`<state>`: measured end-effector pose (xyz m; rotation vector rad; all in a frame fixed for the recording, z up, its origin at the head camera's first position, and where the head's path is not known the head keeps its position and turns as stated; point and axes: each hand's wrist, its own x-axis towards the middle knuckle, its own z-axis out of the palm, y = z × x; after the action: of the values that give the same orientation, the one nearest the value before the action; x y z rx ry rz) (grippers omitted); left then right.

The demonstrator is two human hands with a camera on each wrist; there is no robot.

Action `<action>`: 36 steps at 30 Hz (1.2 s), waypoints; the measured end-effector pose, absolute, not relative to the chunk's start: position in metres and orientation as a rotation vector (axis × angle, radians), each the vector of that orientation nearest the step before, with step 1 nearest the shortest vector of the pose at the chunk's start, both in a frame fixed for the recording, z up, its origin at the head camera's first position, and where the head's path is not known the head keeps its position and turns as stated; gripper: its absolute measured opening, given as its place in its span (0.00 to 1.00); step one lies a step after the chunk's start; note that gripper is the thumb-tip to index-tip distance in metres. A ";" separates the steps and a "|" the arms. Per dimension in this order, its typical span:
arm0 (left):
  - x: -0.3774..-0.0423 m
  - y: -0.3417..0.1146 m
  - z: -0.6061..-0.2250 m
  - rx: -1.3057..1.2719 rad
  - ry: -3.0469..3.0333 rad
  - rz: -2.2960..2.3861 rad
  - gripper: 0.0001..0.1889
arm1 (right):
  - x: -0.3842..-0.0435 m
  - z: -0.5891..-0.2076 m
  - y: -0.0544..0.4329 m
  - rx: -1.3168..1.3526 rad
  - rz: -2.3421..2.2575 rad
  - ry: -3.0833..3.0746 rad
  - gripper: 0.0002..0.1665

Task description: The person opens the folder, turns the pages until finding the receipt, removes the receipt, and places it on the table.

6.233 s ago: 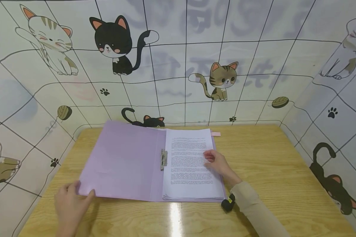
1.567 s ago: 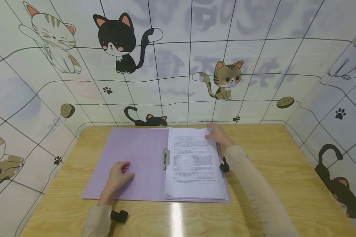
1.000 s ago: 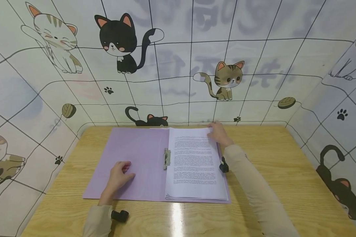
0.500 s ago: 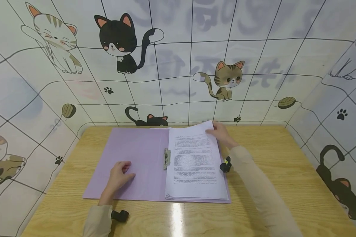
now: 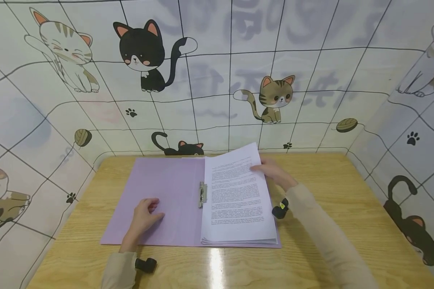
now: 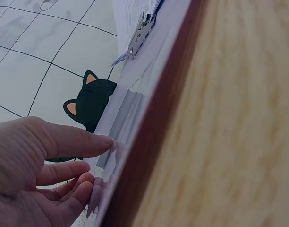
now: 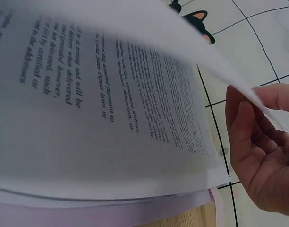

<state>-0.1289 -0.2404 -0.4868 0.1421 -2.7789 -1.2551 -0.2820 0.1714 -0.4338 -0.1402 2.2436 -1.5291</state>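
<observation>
A purple folder (image 5: 159, 200) lies open on the wooden table, with a metal clip (image 5: 202, 194) by its spine. Printed sheets (image 5: 236, 208) are stacked on its right side. My right hand (image 5: 273, 170) pinches the right edge of the top sheet (image 7: 215, 56) between thumb and fingers. That sheet's upper right corner is lifted and curved, and in the right wrist view another printed page (image 7: 111, 118) shows beneath it. My left hand (image 5: 144, 216) rests on the folder's left cover, its fingers loosely bent and holding nothing.
The wooden table (image 5: 322, 188) extends around the folder. A cat-patterned, gridded cloth wall (image 5: 209, 112) rises directly behind the table and along both sides. A dark wrist camera (image 5: 280, 209) hangs below my right wrist, close to the stack's right edge.
My right hand first rested midway down the pages, moved to the top corner, then raised the top sheet and drew slightly back. My left hand moved from the folder's lower left corner onto its cover.
</observation>
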 end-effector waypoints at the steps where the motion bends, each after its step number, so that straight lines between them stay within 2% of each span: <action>1: -0.129 -0.240 -0.487 0.140 -2.778 -1.253 0.26 | -0.279 -0.433 0.171 -0.143 -1.536 2.225 0.27; 14: -0.129 -0.241 -0.488 0.142 -2.759 -1.278 0.25 | -0.245 -0.423 0.158 -0.172 -1.647 2.051 0.25; 26: -0.128 -0.239 -0.489 0.121 -2.756 -1.258 0.25 | -0.230 -0.413 0.142 -0.200 -1.802 1.856 0.29; 36: -0.128 -0.235 -0.490 0.094 -2.751 -1.243 0.27 | -0.226 -0.393 0.122 -0.183 -1.796 1.852 0.27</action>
<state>-0.1279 -0.2346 -0.4903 0.0941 -2.7508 -1.2433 -0.2258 0.1216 -0.3932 -0.1826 1.8523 -1.7961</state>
